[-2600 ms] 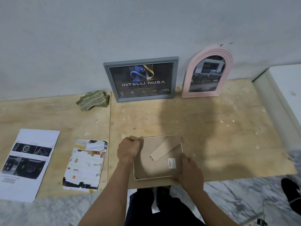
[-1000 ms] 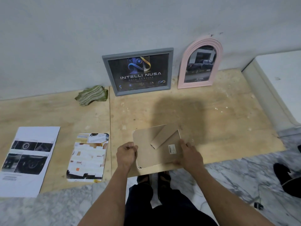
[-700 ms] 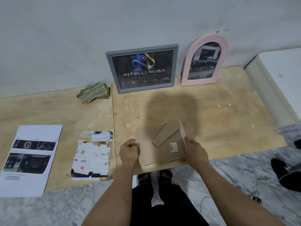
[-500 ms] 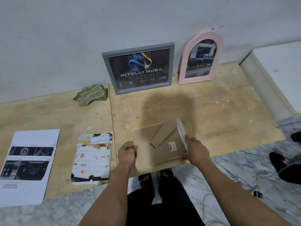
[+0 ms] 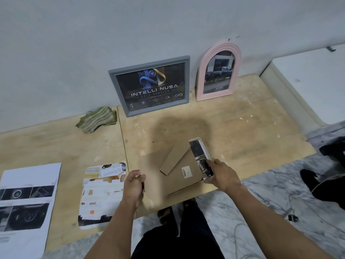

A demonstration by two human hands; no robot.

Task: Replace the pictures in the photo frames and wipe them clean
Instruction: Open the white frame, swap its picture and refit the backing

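R hand (image 5: 222,174) grips frame (image 5: 186,165), tilted, long axis toward wall.

Plywood board (image 5: 233,128) w/ a rough, matt, speckled face is lying under everything. On it: brown matt cardboard frame back (image 5: 183,171), glossy print edge showing beside it; striped green cloth (image 5: 98,118); matt paper sheets (image 5: 26,200). Grey frame (image 5: 149,86) and pink frame (image 5: 217,71) are looking smooth, glazing shiny. Marble-look floor (image 5: 261,193) beyond board is glossy.

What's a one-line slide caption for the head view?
Right hand tilts up a cardboard-backed frame on the plywood board; left hand curled beside it, two finished frames against the wall.
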